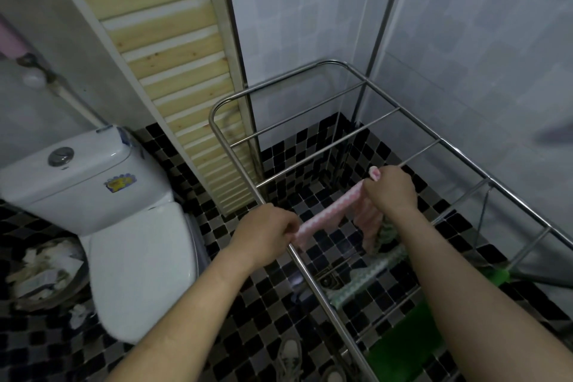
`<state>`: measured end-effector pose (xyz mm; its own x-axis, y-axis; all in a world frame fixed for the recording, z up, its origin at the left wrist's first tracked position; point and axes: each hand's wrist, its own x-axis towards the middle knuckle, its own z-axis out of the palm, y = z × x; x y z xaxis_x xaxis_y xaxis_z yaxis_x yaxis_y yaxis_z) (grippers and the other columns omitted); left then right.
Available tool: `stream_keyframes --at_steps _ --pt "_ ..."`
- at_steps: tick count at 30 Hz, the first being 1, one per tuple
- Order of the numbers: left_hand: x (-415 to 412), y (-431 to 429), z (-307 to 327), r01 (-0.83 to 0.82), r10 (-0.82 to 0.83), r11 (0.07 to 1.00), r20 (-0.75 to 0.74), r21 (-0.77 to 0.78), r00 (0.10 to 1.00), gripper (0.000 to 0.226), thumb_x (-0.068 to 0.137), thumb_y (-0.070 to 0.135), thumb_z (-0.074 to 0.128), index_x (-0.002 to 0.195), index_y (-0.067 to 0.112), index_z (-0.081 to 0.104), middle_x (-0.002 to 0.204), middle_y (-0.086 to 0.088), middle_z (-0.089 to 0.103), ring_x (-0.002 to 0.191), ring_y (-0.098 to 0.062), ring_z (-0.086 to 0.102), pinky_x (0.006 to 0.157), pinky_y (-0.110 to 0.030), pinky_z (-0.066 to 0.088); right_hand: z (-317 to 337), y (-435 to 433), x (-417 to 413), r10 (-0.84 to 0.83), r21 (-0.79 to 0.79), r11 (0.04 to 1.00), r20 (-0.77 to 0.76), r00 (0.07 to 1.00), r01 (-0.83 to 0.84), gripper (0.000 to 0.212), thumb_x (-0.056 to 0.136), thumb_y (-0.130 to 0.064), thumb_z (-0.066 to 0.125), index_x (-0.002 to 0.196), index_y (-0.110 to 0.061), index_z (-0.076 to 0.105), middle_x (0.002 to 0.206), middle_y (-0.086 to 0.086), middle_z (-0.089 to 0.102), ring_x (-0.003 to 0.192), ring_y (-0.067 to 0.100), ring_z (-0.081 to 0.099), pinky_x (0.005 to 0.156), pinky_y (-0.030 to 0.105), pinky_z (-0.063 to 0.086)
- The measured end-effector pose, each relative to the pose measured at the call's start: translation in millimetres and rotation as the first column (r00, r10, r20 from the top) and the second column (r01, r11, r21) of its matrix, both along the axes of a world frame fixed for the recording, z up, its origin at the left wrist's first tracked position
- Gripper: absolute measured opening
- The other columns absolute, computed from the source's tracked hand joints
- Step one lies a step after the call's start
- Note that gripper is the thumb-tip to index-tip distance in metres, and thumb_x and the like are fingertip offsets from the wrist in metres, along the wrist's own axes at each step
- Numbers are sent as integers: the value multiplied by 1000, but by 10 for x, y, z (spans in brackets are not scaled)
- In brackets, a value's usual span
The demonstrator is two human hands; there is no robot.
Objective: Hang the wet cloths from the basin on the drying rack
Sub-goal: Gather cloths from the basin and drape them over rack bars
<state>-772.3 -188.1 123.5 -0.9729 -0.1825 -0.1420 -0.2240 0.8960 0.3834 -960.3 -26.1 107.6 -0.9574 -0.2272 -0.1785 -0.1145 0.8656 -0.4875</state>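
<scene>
Item: pink-and-white chevron-patterned wet cloth (328, 211), bunched into a long band. I have it stretched between both hands above the stainless-steel tube drying rack (434, 136). My left hand (263, 231) is clenched on the near end, right at the rack's left side rail; my right hand (391, 187) pinches the far end, a small tuft sticking out above the knuckles, close to one of the rack's cross bars. Long axis: from the left rail up and away toward the rack's right side, roughly in line with the cross bars. A loose fold of the same pink fabric hangs beneath my right hand, inside the rack frame. Whether the band already touches a bar, I cannot tell. I judge the next move to be lowering and spreading it along a bar; the left hand is nearer me, the right nearer the bar. Item: green-and-white patterned cloth (372, 273), draped on the rack nearer me than the pink one. Surface under the rack: black-and-grey mosaic tile floor (316, 146). Room: pale tiled walls behind the rack; white toilet with cistern (93, 180) left of the rack. The basin itself I cannot identify.
</scene>
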Motion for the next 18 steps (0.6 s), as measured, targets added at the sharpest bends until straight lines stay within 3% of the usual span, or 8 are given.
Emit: stream_keyframes --at_steps 5,9,11,13,16,18 --pt "-8 83 -93 -76 77 997 -22 9 997 19 92 46 55 102 32 62 94 8 61 89 -9 54 73 -25 45 -57 -3 37 40 -6 999 16 999 -40 32 84 -17 60 59 -12 41 59 5 46 59 25 48 51 28 33" --pt "12 108 -148 -131 132 991 -34 24 991 16 90 42 59 102 32 62 95 6 58 88 -9 53 73 -24 41 -95 -1 62 -44 -182 981 115 992 64 19 81 -16 63 75 1 61 69 14 60 67 30 59 58 34 47" --pt "40 109 -162 -125 125 992 -50 6 991 17 91 40 59 105 31 62 94 7 60 91 -8 52 74 -24 42 -81 27 89 -83 -240 963 159 984 120 21 82 -18 64 83 3 66 79 18 67 75 32 64 69 40 53" --pt "66 109 -152 -128 128 992 -39 -10 991 18 92 40 57 106 30 62 94 9 62 94 -7 51 74 -24 42 13 46 103 -100 -334 927 221 970 171 26 85 -20 63 84 6 66 78 17 66 75 29 63 69 37 52" --pt "27 150 -60 -148 152 986 -65 71 986 20 93 40 56 107 29 65 97 13 65 97 -6 53 79 -25 46 323 130 100 -136 -576 726 416 899 376 20 87 -20 63 83 0 67 68 7 61 58 16 60 56 23 46" --pt "-54 249 132 -170 214 924 -96 342 972 17 94 37 56 105 29 66 98 15 66 94 -3 58 83 -26 50 534 248 107 -53 -682 472 611 790 558 18 90 -21 61 80 -8 68 60 2 57 49 12 57 53 23 49"
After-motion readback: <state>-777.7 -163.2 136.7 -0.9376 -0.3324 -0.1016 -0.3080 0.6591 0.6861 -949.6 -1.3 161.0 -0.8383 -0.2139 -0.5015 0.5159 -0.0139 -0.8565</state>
